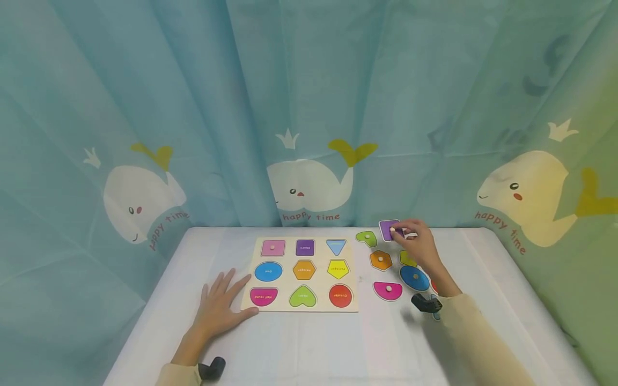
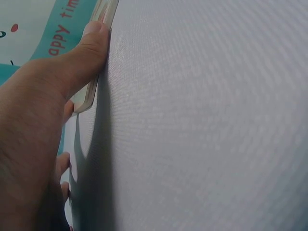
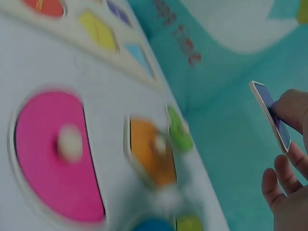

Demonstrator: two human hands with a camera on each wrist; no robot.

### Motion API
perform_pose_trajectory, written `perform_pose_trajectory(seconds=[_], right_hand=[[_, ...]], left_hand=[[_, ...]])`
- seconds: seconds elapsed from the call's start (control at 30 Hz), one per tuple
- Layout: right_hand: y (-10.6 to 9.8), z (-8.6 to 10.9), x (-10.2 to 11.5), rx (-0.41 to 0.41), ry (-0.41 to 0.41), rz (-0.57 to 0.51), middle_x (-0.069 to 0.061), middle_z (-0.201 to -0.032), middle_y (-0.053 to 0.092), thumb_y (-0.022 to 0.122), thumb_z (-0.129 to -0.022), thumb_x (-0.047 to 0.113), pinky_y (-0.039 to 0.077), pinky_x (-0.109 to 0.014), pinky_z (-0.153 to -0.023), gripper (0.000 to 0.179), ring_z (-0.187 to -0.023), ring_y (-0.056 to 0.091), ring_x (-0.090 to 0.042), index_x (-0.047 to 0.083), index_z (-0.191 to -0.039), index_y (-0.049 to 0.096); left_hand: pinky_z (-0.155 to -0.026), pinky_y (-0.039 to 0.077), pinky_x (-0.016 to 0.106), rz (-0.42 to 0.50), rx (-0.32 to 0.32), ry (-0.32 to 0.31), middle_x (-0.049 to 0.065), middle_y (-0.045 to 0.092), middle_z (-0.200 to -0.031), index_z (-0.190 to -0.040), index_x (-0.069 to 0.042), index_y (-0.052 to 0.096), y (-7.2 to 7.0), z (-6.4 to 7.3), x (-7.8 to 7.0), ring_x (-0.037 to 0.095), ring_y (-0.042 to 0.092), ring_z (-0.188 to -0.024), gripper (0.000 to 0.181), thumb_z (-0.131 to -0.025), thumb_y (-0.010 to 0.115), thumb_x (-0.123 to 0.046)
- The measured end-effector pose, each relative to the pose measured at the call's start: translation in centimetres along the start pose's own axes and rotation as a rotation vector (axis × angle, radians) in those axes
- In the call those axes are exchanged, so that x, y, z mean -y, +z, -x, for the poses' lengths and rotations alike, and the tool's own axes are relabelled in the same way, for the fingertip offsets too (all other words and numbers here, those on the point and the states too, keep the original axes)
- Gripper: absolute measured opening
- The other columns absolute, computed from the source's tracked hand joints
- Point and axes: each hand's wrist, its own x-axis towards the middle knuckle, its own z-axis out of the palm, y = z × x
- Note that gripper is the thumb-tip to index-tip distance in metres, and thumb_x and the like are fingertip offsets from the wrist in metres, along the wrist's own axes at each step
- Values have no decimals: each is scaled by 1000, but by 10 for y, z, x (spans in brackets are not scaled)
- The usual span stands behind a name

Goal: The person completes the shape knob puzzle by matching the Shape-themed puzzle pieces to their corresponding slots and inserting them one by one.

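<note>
A wooden shape-puzzle board [image 1: 285,306] lies on the table, printed with coloured shapes in rows. A pink piece with a knob [image 1: 272,247] sits at its far left corner. My left hand [image 1: 217,308] rests with fingers spread, thumb and index fingertip at the board's near left edge; in the left wrist view the thumb [image 2: 89,53] touches the board's side. My right hand [image 1: 417,244] pinches a purple square puzzle piece [image 1: 386,230] by its knob. In the right wrist view that square piece [image 3: 269,115] is tilted and raised above the table.
Right of the board lie loose knobbed pieces: a green heart [image 1: 366,239], an orange hexagon [image 1: 381,260], a magenta half round [image 1: 388,290], a blue oval [image 1: 414,277] and a yellow piece [image 1: 407,258]. My right arm partly covers others. A whale-print curtain [image 1: 309,107] hangs behind the table.
</note>
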Motion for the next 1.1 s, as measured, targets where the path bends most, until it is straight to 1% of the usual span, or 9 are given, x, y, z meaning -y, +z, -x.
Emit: perform_pose_trajectory(seconds=[0.17,0.23,0.4,0.47,0.57,0.77,0.93,1.0,1.1], right_hand=[[21,-4,25,30,-48,-68,-21,-133,53,73,-97,17,53,-42,-91,29,-111,59,-39,-2,-119,73],[31,-6,36,45,-49,-99,-19,-133,54,74,-97,19,52,-38,-90,28,-111,60,-38,0,-118,74],[60,-9,53,57,-63,-155,-18,-129,56,76,-95,18,54,-32,-83,25,-103,62,-35,3,-114,76],[74,-9,59,56,-66,-169,-18,-128,57,76,-94,16,55,-32,-80,23,-99,63,-34,3,-113,77],[96,-8,67,48,-58,-177,-17,-126,58,77,-93,14,52,-33,-81,22,-97,62,-30,5,-112,77],[139,-7,77,41,-1,-190,-13,-121,59,77,-93,19,47,-32,-76,18,-90,55,-24,9,-108,80],[168,-5,82,57,47,-164,-12,-122,59,77,-93,20,49,-31,-76,17,-89,55,-22,10,-106,80],[177,-4,83,58,48,-152,-12,-121,60,77,-93,19,50,-32,-77,16,-89,56,-22,9,-106,80],[190,-2,84,52,7,-141,-14,-117,63,77,-92,13,51,-34,-80,15,-92,55,-23,5,-104,80]], left_hand=[[-111,12,81,5,6,-4,20,36,-162,-153,-22,51,1,-1,1,50,23,-150,89,-79,74,-66],[-112,11,81,6,8,-7,20,35,-163,-153,-22,51,0,-1,1,50,23,-150,89,-79,74,-66],[-112,10,80,8,15,-16,20,35,-163,-153,-22,51,0,-2,2,50,22,-151,90,-79,74,-67],[-112,10,80,9,15,-16,20,35,-163,-153,-22,51,-1,-1,2,50,22,-150,90,-79,74,-68],[-112,10,81,11,14,-14,20,35,-163,-153,-23,51,0,-1,1,50,22,-150,90,-78,74,-68],[-112,11,81,12,11,-12,20,36,-162,-153,-22,51,-1,0,-1,50,23,-150,89,-79,74,-67],[-111,12,82,13,-3,-7,22,38,-161,-151,-20,54,-5,2,-5,52,25,-149,88,-78,76,-65],[-111,13,82,11,-6,-7,22,39,-160,-150,-20,54,-6,3,-6,52,26,-148,88,-78,76,-64],[-111,13,81,11,-2,-7,22,39,-160,-150,-20,54,-7,3,-7,52,26,-148,87,-78,76,-65]])
